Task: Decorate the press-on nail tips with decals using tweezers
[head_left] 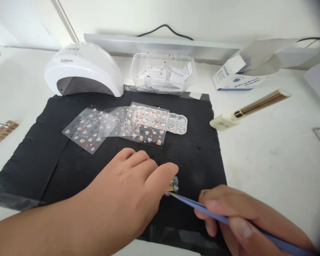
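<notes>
My left hand (pixel 136 188) is closed, back upward, over the middle of the black mat. Beyond its thumb and index finger shows the end of a small wooden holder with a shiny blue-green decorated false nail (pixel 175 184); my palm and fingers hide the rest. In my right hand (pixel 237 217), blue tweezers (pixel 194 204) are pinched between thumb and fingers. Their pale tips reach in beside the holder, next to my left thumb. Something small and whitish lies at the tips, too small to name.
The black mat (pixel 202 160) carries clear sticker sheets (pixel 86 129) and a divided rhinestone case (pixel 177 123). Behind stand a white nail lamp (pixel 82 67), a plastic tub (pixel 138 76) of packets and an alcohol-pad box (pixel 242 76). Thin sticks (pixel 261 104) lie right, a wooden rack (pixel 2 135) left.
</notes>
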`<action>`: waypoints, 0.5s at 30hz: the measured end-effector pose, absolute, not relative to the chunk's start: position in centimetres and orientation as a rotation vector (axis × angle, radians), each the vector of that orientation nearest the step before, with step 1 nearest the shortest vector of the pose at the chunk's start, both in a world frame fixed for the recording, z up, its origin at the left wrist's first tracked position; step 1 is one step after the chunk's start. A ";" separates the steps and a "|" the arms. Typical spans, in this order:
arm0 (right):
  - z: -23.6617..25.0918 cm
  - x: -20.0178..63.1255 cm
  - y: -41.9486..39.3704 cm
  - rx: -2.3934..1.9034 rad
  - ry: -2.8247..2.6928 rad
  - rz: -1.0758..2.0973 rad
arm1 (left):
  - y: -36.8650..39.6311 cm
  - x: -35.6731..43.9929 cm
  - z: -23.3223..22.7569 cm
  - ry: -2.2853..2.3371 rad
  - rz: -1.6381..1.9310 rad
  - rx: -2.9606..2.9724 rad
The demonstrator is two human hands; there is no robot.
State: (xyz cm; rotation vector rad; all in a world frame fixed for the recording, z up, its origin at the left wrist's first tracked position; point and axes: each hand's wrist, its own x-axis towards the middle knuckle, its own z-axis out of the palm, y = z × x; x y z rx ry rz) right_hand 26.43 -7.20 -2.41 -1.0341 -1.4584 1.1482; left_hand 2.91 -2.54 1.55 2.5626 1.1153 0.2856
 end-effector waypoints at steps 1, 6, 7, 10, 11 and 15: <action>-2.2 26.5 -7.1 -1.066 -1.443 1.168 | -2.6 3.0 1.5 1.120 0.274 2.575; -0.5 26.0 -6.1 -1.018 -1.256 1.146 | -3.2 3.2 1.4 1.138 0.194 2.655; -0.2 26.0 -6.0 -0.977 -1.247 1.139 | -3.3 3.3 1.4 1.142 0.189 2.687; 0.9 26.4 -5.7 -0.900 -1.268 1.152 | -3.6 3.6 1.6 1.149 0.139 2.745; 1.1 26.7 -5.8 -0.901 -1.260 1.160 | -3.6 3.7 1.6 1.156 0.122 2.751; 1.6 26.9 -6.6 -0.936 -1.203 1.179 | -3.7 3.9 1.4 1.203 0.069 2.763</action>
